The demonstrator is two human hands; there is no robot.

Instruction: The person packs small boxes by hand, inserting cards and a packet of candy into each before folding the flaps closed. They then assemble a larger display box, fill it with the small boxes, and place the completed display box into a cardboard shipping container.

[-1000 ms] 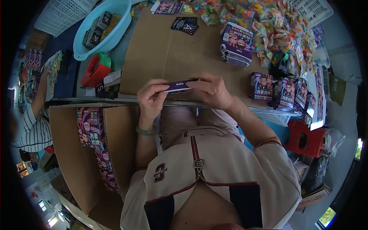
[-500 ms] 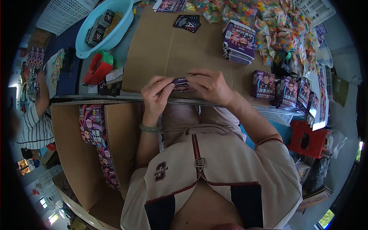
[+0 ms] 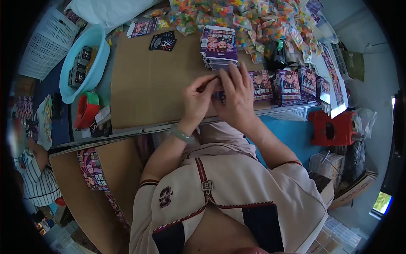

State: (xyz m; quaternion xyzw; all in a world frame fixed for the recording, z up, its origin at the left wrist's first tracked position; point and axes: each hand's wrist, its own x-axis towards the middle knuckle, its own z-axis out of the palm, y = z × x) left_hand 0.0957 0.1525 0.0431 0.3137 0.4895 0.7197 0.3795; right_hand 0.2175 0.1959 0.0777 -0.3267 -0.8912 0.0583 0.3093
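A small purple printed box (image 3: pixel 219 94) is between my two hands above the cardboard-covered table, mostly hidden by the fingers. My left hand (image 3: pixel 198 100) is closed, thumb and fingertips pinching the box's left and upper side. On its right side, my right hand (image 3: pixel 237 99) is against the box with the thumb low and the fingers raised along it. Just beyond my fingertips lies a stack of flat purple boxes (image 3: pixel 220 48). To the right of my right hand stand several formed purple boxes (image 3: pixel 289 88).
Clear bags of coloured candy (image 3: pixel 262 25) heap at the back. Black cards (image 3: pixel 163 41) lie on the cardboard (image 3: pixel 148 84). At left are a blue basin (image 3: pixel 64 80) holding black packs, a red-and-green tape dispenser (image 3: pixel 87 112), an open carton (image 3: pixel 69 182) and another person's striped sleeve (image 3: pixel 40 186).
Both hands have moved with the small box away from the table's front edge, towards the flat stack and the formed boxes. The view has shifted, and my right fingers are more raised.
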